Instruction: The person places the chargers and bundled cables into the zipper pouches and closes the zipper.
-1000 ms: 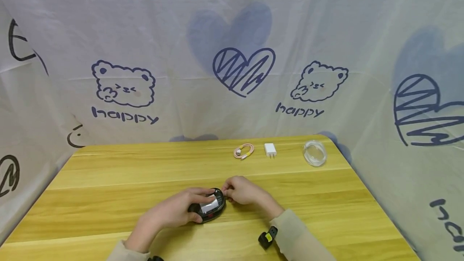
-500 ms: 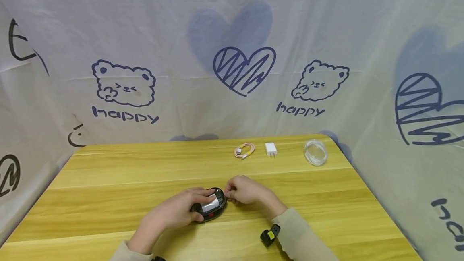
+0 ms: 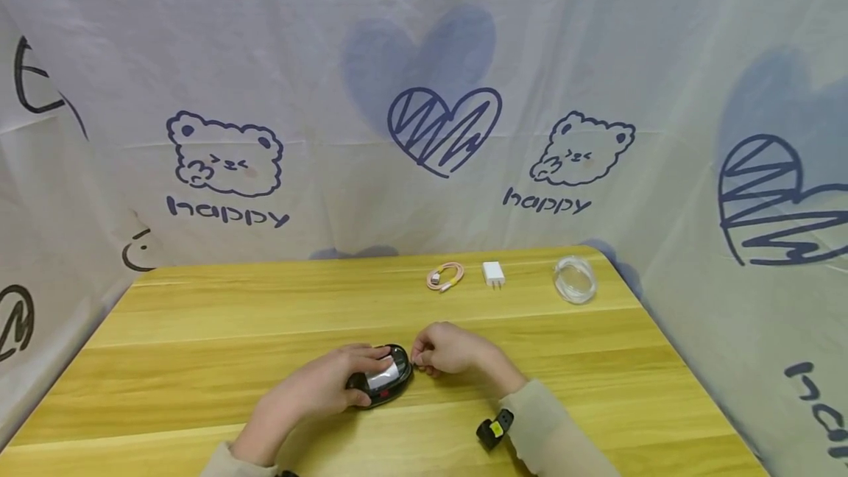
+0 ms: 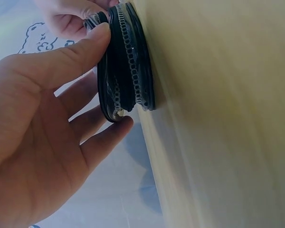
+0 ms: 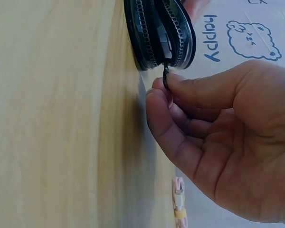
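1. Clamped firmly between thumb and fingers of the left hand (image 3: 323,383): the black zip case (image 3: 384,380), on the wooden table (image 3: 199,359).
2. Pinched together by the right hand (image 5: 228,126): the dark zip pull (image 5: 166,78), at the case's end.
3. Compared with one second ago, only slight shift of the right hand away from the case.
4. Zip teeth (image 5: 144,33) apart beside the pull; so, probably, zip work not finished.
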Demonstrator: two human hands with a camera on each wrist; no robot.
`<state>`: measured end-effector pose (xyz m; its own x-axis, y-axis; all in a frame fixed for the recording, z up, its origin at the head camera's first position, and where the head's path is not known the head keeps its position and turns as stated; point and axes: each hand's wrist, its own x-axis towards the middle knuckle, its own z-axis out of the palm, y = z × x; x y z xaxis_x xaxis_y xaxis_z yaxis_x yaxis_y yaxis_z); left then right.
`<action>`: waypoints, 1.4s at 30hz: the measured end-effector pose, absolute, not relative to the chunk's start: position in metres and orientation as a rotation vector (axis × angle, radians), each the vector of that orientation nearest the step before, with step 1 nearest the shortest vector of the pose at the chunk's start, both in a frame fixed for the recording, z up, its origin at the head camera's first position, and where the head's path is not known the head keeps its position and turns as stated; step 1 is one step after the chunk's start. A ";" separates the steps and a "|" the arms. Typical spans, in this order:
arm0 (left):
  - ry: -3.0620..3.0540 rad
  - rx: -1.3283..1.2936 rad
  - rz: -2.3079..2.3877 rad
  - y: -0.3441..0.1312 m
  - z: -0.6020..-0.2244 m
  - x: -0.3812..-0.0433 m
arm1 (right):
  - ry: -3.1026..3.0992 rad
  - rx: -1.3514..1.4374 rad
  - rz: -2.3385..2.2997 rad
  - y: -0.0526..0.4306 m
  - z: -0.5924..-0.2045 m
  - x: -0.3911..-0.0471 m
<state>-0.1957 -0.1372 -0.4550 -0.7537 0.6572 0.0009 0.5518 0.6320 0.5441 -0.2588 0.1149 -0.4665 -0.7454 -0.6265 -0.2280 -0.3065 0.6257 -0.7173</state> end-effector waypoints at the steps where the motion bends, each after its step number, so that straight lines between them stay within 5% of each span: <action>1: 2.659 0.999 0.784 -0.138 -0.455 -0.196 | 2.394 -0.733 -0.933 0.114 -0.467 -0.259; 12: 2.714 0.962 0.811 -0.141 -0.452 -0.197 | 2.507 -0.645 -1.036 0.105 -0.471 -0.257; 22: 2.761 1.181 0.736 -0.135 -0.455 -0.197 | 2.480 -0.612 -1.115 0.102 -0.473 -0.255; 42: 2.823 1.018 0.705 -0.129 -0.458 -0.193 | 2.438 -0.743 -0.999 0.111 -0.472 -0.260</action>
<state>-0.1930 -0.1291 -0.4577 -0.7804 0.6176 0.0972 0.5909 0.6777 0.4378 -0.2595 0.1109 -0.4720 -0.7782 -0.6072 -0.1602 -0.3203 0.6032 -0.7304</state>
